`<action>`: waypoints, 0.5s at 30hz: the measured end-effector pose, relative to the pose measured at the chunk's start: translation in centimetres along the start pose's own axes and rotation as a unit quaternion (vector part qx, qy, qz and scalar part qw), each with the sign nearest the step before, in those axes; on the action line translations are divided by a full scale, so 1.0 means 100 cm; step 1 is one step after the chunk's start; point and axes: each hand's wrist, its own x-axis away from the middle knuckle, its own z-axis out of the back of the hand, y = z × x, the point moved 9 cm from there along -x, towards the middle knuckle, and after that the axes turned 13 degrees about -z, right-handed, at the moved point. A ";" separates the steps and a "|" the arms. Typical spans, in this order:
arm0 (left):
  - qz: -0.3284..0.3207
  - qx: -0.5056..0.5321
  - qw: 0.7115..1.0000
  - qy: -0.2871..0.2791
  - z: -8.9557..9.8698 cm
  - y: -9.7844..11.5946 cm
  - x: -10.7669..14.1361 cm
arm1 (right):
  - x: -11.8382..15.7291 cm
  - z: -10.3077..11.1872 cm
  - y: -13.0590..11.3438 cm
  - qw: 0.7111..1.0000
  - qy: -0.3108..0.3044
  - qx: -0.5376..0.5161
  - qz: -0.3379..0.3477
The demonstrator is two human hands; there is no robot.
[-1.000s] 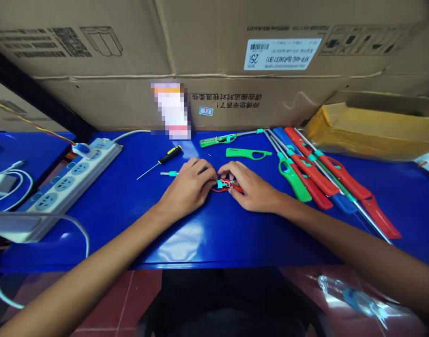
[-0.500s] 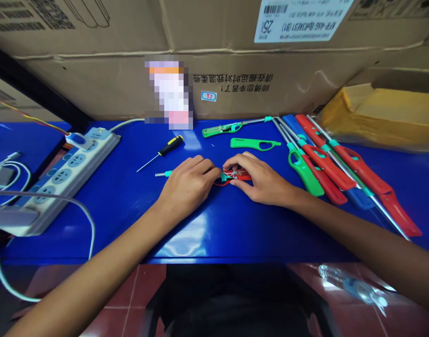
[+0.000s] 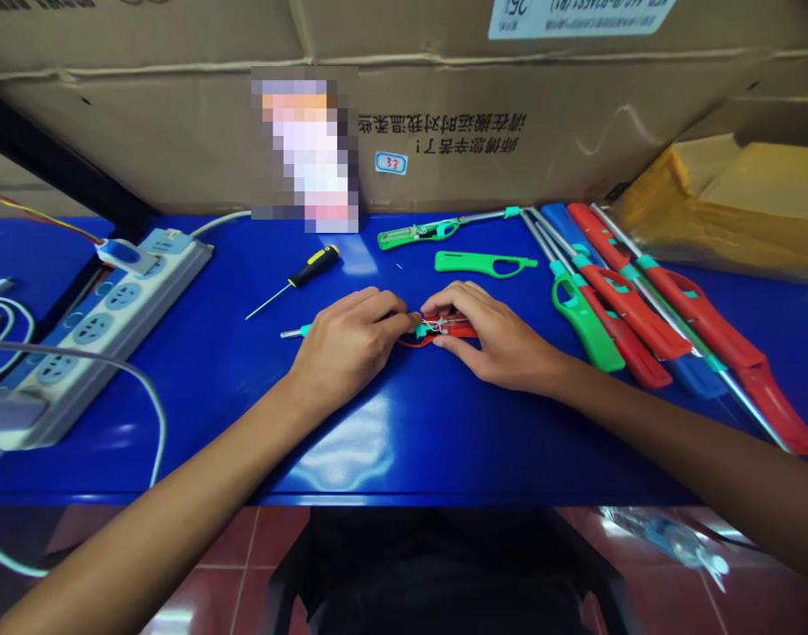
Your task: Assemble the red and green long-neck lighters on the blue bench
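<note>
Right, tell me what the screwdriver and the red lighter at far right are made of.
The screwdriver has a shiny, probably steel shaft and a glossy yellow-and-black plastic handle. The red lighter looks like smooth moulded plastic, with a bright metal tube.

The red piece [image 3: 453, 328] is mostly hidden by the left hand [image 3: 347, 344] and right hand [image 3: 497, 337]; its fine wires [image 3: 433, 326] are too small to trace, though they may be twisted together; an upright object [image 3: 304, 150] before the carton [image 3: 483, 168] is blurred past naming; the label [image 3: 579, 13] is cut off by the top edge; the cable [image 3: 0, 331] runs off the left edge; the yellow package [image 3: 728, 198] runs off the right; the bottle [image 3: 669, 540] on the floor is partly hidden behind the surface [image 3: 404, 472].
</note>
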 end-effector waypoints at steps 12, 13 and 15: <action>-0.021 0.058 0.998 0.000 0.000 -0.006 -0.004 | 0.000 -0.003 0.002 1.000 0.003 0.009 -0.001; -0.021 0.059 0.998 0.006 0.001 -0.006 -0.003 | 0.000 -0.003 0.002 1.000 0.003 0.010 0.001; -0.021 0.059 0.998 0.016 0.000 -0.006 -0.003 | 0.000 -0.003 0.001 1.000 0.004 0.012 0.004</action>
